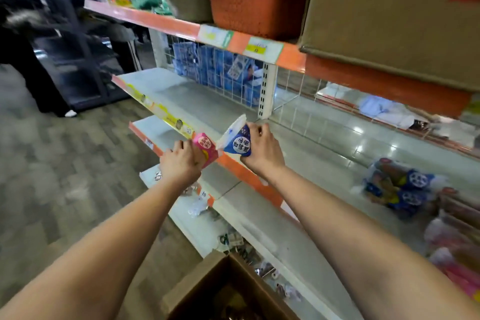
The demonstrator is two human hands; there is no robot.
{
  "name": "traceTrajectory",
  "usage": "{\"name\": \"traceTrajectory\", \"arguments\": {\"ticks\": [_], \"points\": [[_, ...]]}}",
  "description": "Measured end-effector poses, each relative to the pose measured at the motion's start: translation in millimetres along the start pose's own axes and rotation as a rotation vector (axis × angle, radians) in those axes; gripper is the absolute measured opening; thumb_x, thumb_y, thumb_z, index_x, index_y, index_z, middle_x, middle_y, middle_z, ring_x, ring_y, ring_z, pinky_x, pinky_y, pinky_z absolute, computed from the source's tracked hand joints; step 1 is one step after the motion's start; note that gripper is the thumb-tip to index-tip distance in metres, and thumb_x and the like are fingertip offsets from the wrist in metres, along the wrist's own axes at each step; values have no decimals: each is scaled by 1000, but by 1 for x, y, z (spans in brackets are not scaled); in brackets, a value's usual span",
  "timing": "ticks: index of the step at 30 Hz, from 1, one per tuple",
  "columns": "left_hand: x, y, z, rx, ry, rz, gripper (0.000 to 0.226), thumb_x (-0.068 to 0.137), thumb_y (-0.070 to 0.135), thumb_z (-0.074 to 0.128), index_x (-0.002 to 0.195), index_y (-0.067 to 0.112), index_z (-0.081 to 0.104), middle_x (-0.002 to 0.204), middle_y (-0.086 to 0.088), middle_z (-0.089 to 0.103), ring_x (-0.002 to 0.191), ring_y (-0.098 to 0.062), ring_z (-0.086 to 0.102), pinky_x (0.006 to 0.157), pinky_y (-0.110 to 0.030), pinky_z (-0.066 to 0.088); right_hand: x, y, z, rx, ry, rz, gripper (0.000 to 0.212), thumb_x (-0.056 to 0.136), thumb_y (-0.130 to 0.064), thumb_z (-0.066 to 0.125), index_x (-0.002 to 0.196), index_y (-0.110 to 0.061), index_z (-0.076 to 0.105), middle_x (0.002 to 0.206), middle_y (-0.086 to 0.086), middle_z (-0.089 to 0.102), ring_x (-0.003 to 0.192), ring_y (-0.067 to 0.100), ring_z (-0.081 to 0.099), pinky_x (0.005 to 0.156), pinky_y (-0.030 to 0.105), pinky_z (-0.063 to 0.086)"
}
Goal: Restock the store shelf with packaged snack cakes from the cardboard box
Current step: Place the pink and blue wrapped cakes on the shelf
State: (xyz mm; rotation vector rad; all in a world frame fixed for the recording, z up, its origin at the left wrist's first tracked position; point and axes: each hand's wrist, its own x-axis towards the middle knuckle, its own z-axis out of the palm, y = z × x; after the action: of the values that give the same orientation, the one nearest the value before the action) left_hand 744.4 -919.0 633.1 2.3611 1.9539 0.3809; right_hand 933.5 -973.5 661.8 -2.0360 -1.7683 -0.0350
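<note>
Left hand (pixel 180 163): the fingers are curled round the near end of a pink snack cake pack (pixel 206 147), whose long axis points up and to the right, away from the hand.
Right hand (pixel 262 153): it grips a blue snack cake pack (pixel 237 141) from the right side. The crimped end of the pack rises up and to the left, past the fingers.
Between the hands: the free ends of the two packs come very close. I cannot tell if they touch.
Orange shelf lip (pixel 249 176): it runs just below both hands, and the right hand seems nearer to the board behind it.
Shelf board (pixel 324 153): bare surface beyond and to the right of the right hand, so the placing probably goes forward and down.
Placed blue packs (pixel 400 186): they lie well to the right of the right hand, on the same board.
Upright post (pixel 265 91): it stands beyond the hands, at the back limit.
Cardboard box (pixel 207 291): it is below, between the forearms.
</note>
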Motion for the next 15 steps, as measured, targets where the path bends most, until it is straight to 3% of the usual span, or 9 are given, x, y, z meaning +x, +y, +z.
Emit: {"name": "traceTrajectory", "arguments": {"ticks": [4,15], "points": [[14,26,-12,-105,57,66,52,86,39,52,131,16,39,128,-11,46,112,-37,49,91,-43,40,12,6,-23,-81,41,7,83,75,-31,72,145,-20,27,136,11,36,118,33,46,98,43,39],[21,129,3,-163,-96,292,71,81,32,62,142,22,26,135,-6,41,115,-33,47,90,-42,45,-31,92,-66,-219,28,197,75,78,-28,64,142,-20,26,133,10,40,117,33,44,94,44,37]]}}
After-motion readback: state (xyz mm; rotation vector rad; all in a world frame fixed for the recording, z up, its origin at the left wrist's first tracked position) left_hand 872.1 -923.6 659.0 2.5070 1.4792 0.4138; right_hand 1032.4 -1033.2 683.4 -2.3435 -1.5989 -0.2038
